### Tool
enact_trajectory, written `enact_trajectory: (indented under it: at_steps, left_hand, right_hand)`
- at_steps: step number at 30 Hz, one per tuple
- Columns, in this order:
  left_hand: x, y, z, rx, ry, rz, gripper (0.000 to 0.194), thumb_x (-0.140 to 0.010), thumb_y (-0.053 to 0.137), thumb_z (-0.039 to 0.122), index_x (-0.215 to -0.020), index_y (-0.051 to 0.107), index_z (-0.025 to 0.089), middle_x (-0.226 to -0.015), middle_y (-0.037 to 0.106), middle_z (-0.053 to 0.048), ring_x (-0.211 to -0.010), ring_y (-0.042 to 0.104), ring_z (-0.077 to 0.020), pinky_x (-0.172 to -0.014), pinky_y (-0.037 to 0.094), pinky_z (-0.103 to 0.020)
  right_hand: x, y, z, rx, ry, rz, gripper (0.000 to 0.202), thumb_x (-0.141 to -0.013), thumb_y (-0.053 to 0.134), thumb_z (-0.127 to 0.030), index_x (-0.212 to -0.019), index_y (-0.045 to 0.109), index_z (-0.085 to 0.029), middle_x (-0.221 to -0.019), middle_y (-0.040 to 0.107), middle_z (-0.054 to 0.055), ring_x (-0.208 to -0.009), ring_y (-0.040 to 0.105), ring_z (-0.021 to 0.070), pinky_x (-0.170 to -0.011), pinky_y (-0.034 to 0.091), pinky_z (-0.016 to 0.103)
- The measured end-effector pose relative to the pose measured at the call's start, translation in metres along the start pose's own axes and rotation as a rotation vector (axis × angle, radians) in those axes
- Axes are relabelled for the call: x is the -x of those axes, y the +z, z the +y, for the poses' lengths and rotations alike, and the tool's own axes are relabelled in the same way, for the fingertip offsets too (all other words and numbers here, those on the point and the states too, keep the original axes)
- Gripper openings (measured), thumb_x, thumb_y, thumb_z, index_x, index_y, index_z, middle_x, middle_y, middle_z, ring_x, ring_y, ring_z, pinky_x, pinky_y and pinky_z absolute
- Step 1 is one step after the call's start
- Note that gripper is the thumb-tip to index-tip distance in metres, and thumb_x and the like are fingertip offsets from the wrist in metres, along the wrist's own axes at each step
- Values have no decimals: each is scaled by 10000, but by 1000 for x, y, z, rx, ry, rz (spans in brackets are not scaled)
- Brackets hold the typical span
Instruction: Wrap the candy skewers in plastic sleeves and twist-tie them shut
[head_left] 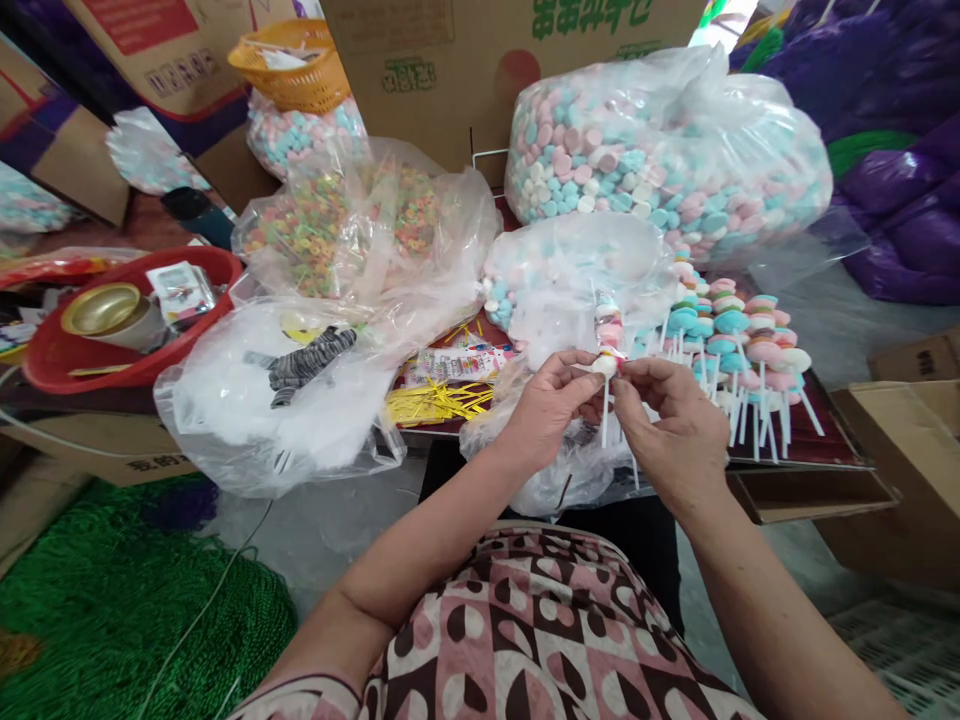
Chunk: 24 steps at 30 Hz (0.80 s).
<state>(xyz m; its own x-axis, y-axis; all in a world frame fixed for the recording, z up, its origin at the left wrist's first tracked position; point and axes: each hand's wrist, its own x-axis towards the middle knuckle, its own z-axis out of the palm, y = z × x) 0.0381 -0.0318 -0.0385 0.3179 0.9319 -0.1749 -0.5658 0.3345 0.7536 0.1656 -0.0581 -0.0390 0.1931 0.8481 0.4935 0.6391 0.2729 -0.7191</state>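
Observation:
Both hands meet at a marshmallow skewer (608,330), a white stick threaded with pink and white sweets. My left hand (551,405) pinches it at the lowest white piece, the bare stick hanging below. From the other side, my right hand (671,420) has its thumb and fingers closed at the same spot, by a small red and white bit. Whatever sits between those fingertips is too small to make out. Just right of my hands, several finished-looking marshmallow skewers (761,350) lie piled with sticks toward me. Yellow twist ties (439,402) lie left of my left hand.
Behind stand large clear bags of marshmallows (660,160) and a bag of small colourful gummies (352,220). A plastic bag with a grey striped cloth (311,362) lies at left, near a red basin (135,365). An open carton (900,430) stands at right.

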Motion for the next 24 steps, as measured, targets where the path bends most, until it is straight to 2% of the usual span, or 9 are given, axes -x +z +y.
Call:
enact_trajectory:
  at_steps: [6,12,19,22,24]
  left_hand:
    - [-3,1,-7,-150,66,-26,253,-783,668,371,-933,558,199,-648,586,55,-564,555,-75,-541,425,-200]
    - [-8,2,-12,-141,45,-4,278,-756,693,379,-909,554,194,-648,592,49,-569,560,-75,-534,410,-195]
    - [-12,2,-16,-172,12,65,342,-760,725,378,-975,531,196,-635,595,55,-539,555,-75,-519,399,-192]
    - [-14,1,-19,-189,-1,75,375,-738,758,321,-998,520,195,-618,585,69,-527,555,-72,-518,398,-186]
    - [-15,1,-20,-184,0,75,362,-740,747,249,-1010,511,190,-616,587,72,-521,555,-72,-511,402,-184]
  right_hand:
    - [-5,0,2,20,97,-19,123,-822,627,-298,-904,638,-208,-781,739,39,-643,700,181,-646,584,325]
    - [-9,6,17,-305,306,8,186,-732,692,-260,-892,604,-223,-733,711,17,-624,679,171,-572,562,292]
    - [-7,19,28,-491,529,56,233,-695,735,-324,-854,633,-187,-692,673,-5,-570,619,140,-544,528,282]
    - [-5,21,32,-495,544,51,235,-693,732,-322,-860,650,-177,-724,691,2,-594,627,138,-579,531,285]
    - [-3,21,35,-416,525,54,228,-696,724,-312,-870,667,-175,-738,699,4,-609,627,138,-595,522,282]
